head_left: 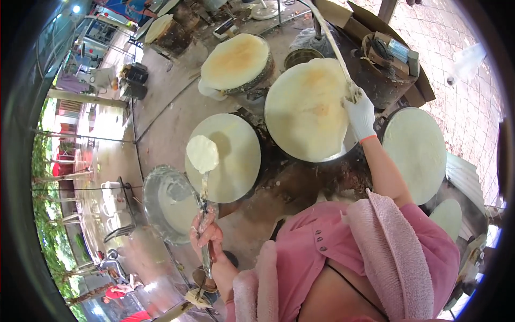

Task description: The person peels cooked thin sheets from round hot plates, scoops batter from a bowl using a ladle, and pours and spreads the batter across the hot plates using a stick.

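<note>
My left hand (pixel 206 233) is bare, smeared with batter and wrapped round the handle of a ladle (pixel 203 153). The ladle's bowl, full of pale batter, hangs over the left edge of a round griddle covered by a pale batter sheet (pixel 236 161). My right hand (pixel 361 115), in a soiled white glove, is closed at the right edge of a lightly browned flatbread (pixel 303 115) on another griddle. A long pale pole (pixel 330 40) reaches down to its fingers. Whether they grip the pole, the flatbread's edge or both, I cannot tell.
A clear tub of batter (pixel 166 206) stands at the left. More covered griddles show: a browned flatbread (pixel 236 61) behind, a pale sheet (pixel 414 155) at the right. Cardboard boxes (pixel 424 88) and a drum (pixel 383 88) stand far right. A thin bar (pixel 135 118) crosses the left side.
</note>
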Motion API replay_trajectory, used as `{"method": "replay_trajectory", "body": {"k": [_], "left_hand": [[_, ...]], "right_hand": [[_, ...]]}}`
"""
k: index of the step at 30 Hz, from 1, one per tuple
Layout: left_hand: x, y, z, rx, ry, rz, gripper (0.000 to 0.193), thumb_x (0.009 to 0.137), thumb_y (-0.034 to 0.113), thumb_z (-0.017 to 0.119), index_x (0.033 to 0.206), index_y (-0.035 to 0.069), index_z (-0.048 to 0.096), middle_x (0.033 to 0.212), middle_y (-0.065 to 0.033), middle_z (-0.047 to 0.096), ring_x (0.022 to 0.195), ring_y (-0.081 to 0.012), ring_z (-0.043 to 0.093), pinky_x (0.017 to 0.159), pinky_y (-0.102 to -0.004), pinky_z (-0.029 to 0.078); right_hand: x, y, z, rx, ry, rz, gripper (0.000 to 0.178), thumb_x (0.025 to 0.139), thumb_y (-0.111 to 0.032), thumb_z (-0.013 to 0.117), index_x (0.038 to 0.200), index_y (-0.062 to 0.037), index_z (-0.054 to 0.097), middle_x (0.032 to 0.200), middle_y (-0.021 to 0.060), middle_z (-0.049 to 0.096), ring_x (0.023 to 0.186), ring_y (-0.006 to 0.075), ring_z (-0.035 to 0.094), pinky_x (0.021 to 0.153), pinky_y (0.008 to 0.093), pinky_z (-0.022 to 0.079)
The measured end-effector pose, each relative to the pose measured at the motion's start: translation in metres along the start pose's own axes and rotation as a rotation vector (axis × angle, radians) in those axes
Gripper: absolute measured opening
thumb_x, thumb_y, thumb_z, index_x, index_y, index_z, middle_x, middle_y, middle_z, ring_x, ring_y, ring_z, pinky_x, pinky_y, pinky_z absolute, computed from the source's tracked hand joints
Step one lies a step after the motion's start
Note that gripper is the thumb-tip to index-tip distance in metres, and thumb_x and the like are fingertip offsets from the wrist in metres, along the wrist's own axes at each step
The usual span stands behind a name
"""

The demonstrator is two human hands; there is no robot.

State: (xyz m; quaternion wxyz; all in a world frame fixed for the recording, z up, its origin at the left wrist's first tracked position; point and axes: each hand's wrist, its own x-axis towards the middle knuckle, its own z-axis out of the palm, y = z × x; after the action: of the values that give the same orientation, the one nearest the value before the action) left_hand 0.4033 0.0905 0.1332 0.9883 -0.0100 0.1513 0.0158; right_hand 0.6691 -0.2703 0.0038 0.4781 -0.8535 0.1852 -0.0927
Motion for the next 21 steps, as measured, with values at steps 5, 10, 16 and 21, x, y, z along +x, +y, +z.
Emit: {"method": "replay_trajectory", "body": {"k": [5, 10, 16, 21], "left_hand": [[0.016, 0.036, -0.004, 0.078, 0.063, 0.063, 0.031, 0.093, 0.007, 0.038, 0.108, -0.021, 0.035, 0.07, -0.0114, 0.043, 0.038, -0.0087, 0.036, 0.031, -0.0173, 0.036], [0.013, 0.073, 0.004, 0.328, 0.239, 0.243, 0.033, 0.095, 0.011, 0.036, 0.111, -0.017, 0.035, 0.066, -0.0047, 0.042, 0.033, -0.0074, 0.039, 0.031, -0.0183, 0.023], [0.027, 0.09, 0.019, 0.489, 0.389, 0.384, 0.029, 0.094, 0.009, 0.041, 0.108, -0.016, 0.038, 0.067, -0.0031, 0.039, 0.036, -0.0029, 0.033, 0.032, -0.0146, 0.025], [0.02, 0.111, 0.009, 0.47, 0.341, 0.405, 0.027, 0.093, 0.009, 0.044, 0.107, -0.014, 0.039, 0.069, -0.0026, 0.039, 0.037, -0.002, 0.032, 0.033, -0.0135, 0.025]], "right_hand": [[-0.015, -0.064, 0.0, 0.169, -0.052, -0.272, 0.046, 0.071, -0.018, 0.068, 0.114, -0.0067, 0.057, 0.096, 0.0121, 0.066, 0.089, 0.0221, 0.063, 0.078, 0.0311, 0.048], [0.016, -0.153, -0.003, 0.322, -0.22, -0.295, 0.04, 0.071, -0.01, 0.068, 0.108, 0.0016, 0.059, 0.086, 0.0068, 0.065, 0.071, 0.012, 0.06, 0.066, 0.027, 0.049], [0.124, -0.201, 0.035, 0.123, -0.322, -0.28, 0.027, 0.068, -0.011, 0.065, 0.092, 0.0015, 0.061, 0.07, 0.0037, 0.058, 0.062, 0.012, 0.055, 0.058, 0.0268, 0.046], [0.169, -0.286, 0.106, -0.48, -0.123, -0.685, 0.038, 0.064, -0.026, 0.063, 0.093, -0.0016, 0.061, 0.076, 0.0199, 0.063, 0.068, 0.0308, 0.063, 0.063, 0.0375, 0.05]]}}
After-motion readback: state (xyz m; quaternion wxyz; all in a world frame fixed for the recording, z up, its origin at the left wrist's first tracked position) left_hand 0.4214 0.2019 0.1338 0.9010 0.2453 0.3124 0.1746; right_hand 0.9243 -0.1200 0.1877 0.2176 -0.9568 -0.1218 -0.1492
